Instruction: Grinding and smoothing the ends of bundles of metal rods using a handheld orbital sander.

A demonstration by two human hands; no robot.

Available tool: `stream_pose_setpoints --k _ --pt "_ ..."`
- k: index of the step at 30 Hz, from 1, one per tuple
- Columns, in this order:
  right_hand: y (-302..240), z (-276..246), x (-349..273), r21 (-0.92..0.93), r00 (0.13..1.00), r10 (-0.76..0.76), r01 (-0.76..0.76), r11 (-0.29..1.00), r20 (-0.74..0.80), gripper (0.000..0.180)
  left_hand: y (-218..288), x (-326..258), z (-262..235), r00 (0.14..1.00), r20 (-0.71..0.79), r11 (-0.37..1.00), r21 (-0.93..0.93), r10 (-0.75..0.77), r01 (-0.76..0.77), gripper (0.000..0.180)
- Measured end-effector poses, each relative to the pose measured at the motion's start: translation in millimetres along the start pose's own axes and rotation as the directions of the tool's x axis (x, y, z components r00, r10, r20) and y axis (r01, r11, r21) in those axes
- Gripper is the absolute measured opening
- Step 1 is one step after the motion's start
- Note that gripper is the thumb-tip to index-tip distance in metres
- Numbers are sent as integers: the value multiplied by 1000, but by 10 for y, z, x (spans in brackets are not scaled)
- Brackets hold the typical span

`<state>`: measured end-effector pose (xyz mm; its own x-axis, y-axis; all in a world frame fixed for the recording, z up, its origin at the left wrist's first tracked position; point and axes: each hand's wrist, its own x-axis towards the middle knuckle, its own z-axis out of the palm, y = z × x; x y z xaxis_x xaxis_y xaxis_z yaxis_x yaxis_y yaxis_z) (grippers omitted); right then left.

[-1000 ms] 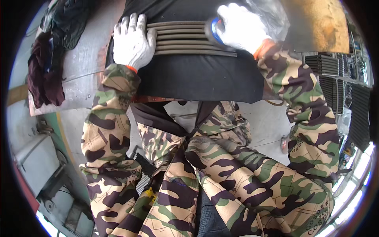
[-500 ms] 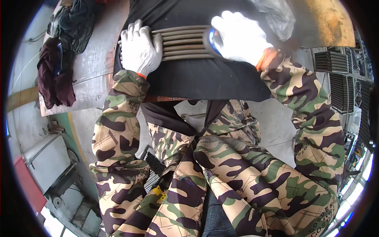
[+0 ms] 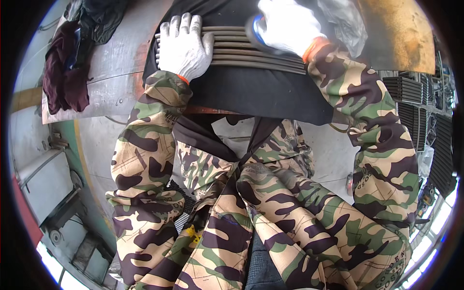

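Observation:
A row of several slim metal rods (image 3: 232, 51) lies side by side on a black cloth (image 3: 251, 92) over the work table. My left hand (image 3: 184, 50), in a white knit glove, lies flat across their left ends with fingers stretched out. Toward the right part of the rods, my gloved right hand (image 3: 292, 29) is closed on a rounded dark pad with a blue edge (image 3: 259, 32). This pad rests against the rods and is smeared by motion; its exact kind is unclear. The far rods' right ends are hidden behind my right hand.
Crumpled dark red cloth (image 3: 65, 72) and dark grey cloth (image 3: 101, 19) lie on the table's left side. A clear plastic bag (image 3: 345, 24) sits beyond my right hand. Racks with stacked dark bars (image 3: 411, 91) stand at the right. A wheeled machine (image 3: 50, 186) is at lower left.
My right hand and the pad have moved away from me across the rods, baring the nearer rods' right ends. My left hand still presses the left ends. The whole view has shifted a little.

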<state>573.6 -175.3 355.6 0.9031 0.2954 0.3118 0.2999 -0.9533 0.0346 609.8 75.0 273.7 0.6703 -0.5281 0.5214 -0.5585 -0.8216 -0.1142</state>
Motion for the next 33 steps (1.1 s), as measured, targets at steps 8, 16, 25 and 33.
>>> stream_pose_setpoints --k 8,16,25,33 --pt "38 65 3 -30 999 29 -28 999 32 22 142 75 203 999 -46 999 -46 11 -13 48" --pt "-58 78 -287 -42 985 1 7 999 171 27 245 107 258 999 -34 996 -86 -8 5 49" --pt "-192 22 -250 -33 985 -20 26 999 171 28 105 27 223 999 -14 997 -62 -37 36 49" --pt "-25 130 -271 -60 994 -23 30 998 108 26 81 117 299 999 18 998 -56 -35 36 49"
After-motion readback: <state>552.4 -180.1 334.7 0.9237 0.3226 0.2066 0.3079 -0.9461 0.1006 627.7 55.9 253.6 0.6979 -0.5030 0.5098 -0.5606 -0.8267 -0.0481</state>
